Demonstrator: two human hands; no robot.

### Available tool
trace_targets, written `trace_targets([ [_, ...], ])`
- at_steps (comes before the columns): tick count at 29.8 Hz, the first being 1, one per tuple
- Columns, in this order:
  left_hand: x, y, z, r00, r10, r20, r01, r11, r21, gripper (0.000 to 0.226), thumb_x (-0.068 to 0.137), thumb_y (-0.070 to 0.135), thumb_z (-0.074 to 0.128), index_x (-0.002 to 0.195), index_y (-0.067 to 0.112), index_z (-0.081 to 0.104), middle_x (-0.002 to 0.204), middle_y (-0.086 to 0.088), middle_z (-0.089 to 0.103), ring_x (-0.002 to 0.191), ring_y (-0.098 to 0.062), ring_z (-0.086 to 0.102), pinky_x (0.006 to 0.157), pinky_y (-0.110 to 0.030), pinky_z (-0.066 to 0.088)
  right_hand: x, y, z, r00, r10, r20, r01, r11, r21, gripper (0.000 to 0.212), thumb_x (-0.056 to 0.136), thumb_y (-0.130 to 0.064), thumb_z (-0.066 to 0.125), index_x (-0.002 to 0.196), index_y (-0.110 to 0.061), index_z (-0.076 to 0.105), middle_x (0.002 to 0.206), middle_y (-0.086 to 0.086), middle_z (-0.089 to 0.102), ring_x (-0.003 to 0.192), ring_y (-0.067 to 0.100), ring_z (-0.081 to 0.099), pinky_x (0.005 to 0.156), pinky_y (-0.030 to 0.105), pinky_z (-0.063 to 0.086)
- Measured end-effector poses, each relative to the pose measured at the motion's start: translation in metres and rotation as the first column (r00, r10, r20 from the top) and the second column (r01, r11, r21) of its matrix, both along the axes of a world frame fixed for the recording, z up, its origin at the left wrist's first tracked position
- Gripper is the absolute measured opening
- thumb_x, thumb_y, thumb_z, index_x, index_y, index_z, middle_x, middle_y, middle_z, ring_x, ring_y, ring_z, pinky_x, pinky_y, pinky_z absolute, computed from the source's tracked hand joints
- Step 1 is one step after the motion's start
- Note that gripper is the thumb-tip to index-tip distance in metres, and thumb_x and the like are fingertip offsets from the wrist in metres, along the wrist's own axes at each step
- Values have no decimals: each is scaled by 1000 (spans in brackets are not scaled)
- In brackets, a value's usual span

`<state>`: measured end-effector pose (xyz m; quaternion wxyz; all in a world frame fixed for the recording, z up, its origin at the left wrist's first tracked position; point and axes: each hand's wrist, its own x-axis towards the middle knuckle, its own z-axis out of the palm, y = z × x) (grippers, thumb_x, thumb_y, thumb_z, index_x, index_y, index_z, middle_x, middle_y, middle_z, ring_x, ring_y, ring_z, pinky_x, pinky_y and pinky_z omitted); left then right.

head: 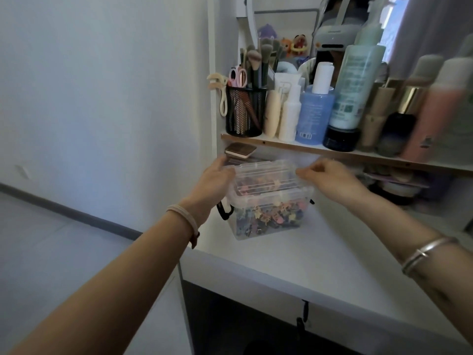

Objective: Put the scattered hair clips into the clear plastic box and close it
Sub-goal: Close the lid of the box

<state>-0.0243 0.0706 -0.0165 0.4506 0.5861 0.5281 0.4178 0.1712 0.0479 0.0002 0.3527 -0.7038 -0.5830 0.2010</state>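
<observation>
Under the shelf [281, 146] of bottles [314, 116], left hand [217, 179] and right hand [332, 176] grip the box [252, 233] lid [266, 171], clips [276, 217] inside

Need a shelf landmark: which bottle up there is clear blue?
The squat blue bottle with a white cap, between the small white bottle and the taller, paler teal bottle.
</observation>
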Motion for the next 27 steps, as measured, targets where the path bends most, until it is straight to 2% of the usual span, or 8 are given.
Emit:
trace_targets([
  [2,-2,-8,-1,998,64,20,-62,996,-70,55,97,30,40,146,21,16,146,-6,35,128,-26,40,101,-36,34,-3,0,-8,961,46,-274,-84,988,-130,20,90,-34,50,89,-18,62,107,11,63,104,27,57,89,39,45],
  [4,-6,-17,-5,995,104,8,-101,977,-186,62,93,43,42,145,22,16,144,-9,35,128,-29,39,103,-47,33,-3,0,-16,876,59,-478,-162,971,-178,20,91,-33,46,82,-23,59,103,9,64,97,24,59,86,38,48],
  [10,-17,-26,-3,1000,-14,0,13,938,-345,45,88,55,41,103,15,53,85,-5,52,71,-16,51,63,-29,50,4,4,-20,852,63,-520,-183,966,-182,18,87,-34,50,87,-19,61,95,11,64,84,24,59,77,36,52],
  [14,-12,-20,1,990,136,-34,-140,977,-158,37,90,37,53,104,4,55,75,-2,45,63,-14,43,52,-24,41,3,6,-14,974,39,-224,-69,989,-129,26,88,-33,50,76,-11,59,65,8,58,53,17,46,53,25,42],
  [17,-10,-16,4,976,144,-164,-147,989,-5,25,92,28,50,94,5,59,66,-4,47,56,-16,41,52,-25,41,5,7,-11,996,78,30,-75,993,-87,44,91,-37,43,64,-8,62,42,2,59,45,15,49,54,26,39],
  [20,-10,-14,4,905,199,-377,-148,976,159,30,91,27,46,94,3,64,77,-10,56,64,-22,46,64,-33,41,8,4,-7,974,82,210,-62,993,-100,61,93,-41,38,48,-5,57,27,2,48,44,16,51,64,31,43],
  [23,-10,-12,5,890,209,-405,-142,972,189,35,90,24,46,97,-4,65,73,-10,53,61,-21,42,59,-32,38,6,4,-1,952,59,301,-36,996,-82,58,94,-40,40,47,-7,46,42,8,47,55,24,50,63,33,38],
  [27,-10,-7,5,878,200,-436,-119,971,206,34,89,20,48,96,-8,65,70,-11,52,61,-22,44,64,-35,45,2,1,3,899,55,434,-37,998,-48,50,95,-37,39,56,-8,49,57,7,49,74,28,54,64,29,35],
])
